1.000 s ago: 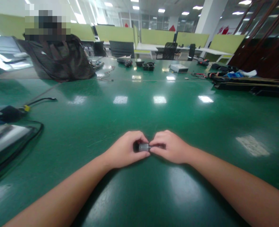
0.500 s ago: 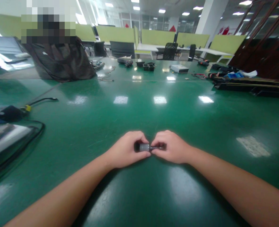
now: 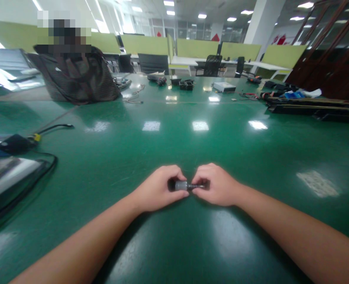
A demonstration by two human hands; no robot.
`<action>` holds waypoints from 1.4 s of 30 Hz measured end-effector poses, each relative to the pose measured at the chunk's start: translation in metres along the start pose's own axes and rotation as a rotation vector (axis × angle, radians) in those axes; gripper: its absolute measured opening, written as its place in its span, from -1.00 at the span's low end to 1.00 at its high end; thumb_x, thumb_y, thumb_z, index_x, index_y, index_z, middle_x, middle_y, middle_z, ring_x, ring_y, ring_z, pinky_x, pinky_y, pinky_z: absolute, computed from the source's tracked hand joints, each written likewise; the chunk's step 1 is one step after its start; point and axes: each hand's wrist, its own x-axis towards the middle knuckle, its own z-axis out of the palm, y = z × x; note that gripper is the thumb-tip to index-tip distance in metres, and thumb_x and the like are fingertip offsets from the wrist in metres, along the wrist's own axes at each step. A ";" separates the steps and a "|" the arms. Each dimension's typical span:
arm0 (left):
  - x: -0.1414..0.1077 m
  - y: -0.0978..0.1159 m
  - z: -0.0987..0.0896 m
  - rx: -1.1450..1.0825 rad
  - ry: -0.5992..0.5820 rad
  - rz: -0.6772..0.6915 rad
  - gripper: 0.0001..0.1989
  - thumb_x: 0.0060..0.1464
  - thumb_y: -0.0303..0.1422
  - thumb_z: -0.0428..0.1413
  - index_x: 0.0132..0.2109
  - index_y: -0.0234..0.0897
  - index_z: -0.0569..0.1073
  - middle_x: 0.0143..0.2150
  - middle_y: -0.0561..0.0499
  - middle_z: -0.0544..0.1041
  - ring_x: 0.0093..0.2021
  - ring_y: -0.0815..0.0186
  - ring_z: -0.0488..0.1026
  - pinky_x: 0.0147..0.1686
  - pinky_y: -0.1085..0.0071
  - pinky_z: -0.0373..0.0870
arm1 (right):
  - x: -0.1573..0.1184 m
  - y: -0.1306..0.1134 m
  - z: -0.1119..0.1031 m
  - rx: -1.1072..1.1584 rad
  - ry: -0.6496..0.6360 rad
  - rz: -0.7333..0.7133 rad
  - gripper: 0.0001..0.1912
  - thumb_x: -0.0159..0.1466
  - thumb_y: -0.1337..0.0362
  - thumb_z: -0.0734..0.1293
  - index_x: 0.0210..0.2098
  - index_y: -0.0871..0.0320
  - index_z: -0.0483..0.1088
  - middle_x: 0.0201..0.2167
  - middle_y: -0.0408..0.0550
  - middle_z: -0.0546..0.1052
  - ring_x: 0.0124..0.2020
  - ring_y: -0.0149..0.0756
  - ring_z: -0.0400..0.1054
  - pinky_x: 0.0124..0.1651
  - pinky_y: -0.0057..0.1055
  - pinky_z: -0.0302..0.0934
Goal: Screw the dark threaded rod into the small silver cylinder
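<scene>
Low over the green table, my left hand is closed around a small grey cylinder, thumb and fingertips gripping its sides. A thin dark shaft points right from the cylinder, in line with it. My right hand is closed in a pinch round this shaft, whose tip shows inside the curl of the fingers. The two hands are a small gap apart. My left fingers and palm hide the cylinder's left end. The exact kind of this small tool-like piece is too blurred to tell.
A large dark bag stands on the green table at the back left. Devices with a black cable lie at the left edge. Black bars lie at the right; a white box is farther back.
My right hand has shifted slightly right, so a little more of the shaft shows between the hands. My left hand has barely moved, still holding the cylinder.
</scene>
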 end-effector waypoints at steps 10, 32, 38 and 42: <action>-0.002 -0.004 0.001 0.009 0.054 -0.037 -0.82 0.05 -0.32 0.28 -0.21 -0.25 0.47 -0.26 0.03 0.53 -0.27 0.26 0.47 -0.25 0.38 0.36 | 0.002 0.001 -0.001 -0.038 0.039 0.056 -0.98 0.16 0.37 0.43 -0.38 0.16 0.51 -0.41 -0.13 0.57 -0.36 -0.32 0.41 -0.19 -0.36 0.16; -0.002 -0.002 0.000 -0.004 0.066 -0.043 -0.81 0.06 -0.32 0.31 -0.21 -0.25 0.48 -0.26 0.03 0.52 -0.27 0.27 0.46 -0.24 0.37 0.34 | -0.001 0.005 -0.012 -0.058 0.004 0.144 -0.98 0.11 0.38 0.42 -0.42 0.16 0.50 -0.46 -0.15 0.54 -0.45 -0.38 0.36 -0.31 -0.43 0.17; -0.002 -0.004 0.001 -0.003 0.082 -0.050 -0.79 0.05 -0.30 0.32 -0.22 -0.25 0.48 -0.26 0.04 0.52 -0.27 0.27 0.47 -0.24 0.38 0.34 | -0.004 0.018 -0.021 -0.063 -0.028 0.202 -0.97 0.08 0.39 0.42 -0.44 0.16 0.49 -0.48 -0.16 0.53 -0.48 -0.40 0.35 -0.36 -0.47 0.14; -0.002 -0.004 0.001 -0.007 0.086 -0.044 -0.78 0.05 -0.30 0.33 -0.22 -0.26 0.48 -0.27 0.05 0.51 -0.27 0.27 0.46 -0.24 0.38 0.33 | -0.004 0.019 -0.023 -0.055 -0.030 0.170 -0.96 0.08 0.40 0.41 -0.44 0.16 0.49 -0.48 -0.17 0.53 -0.47 -0.40 0.36 -0.34 -0.47 0.16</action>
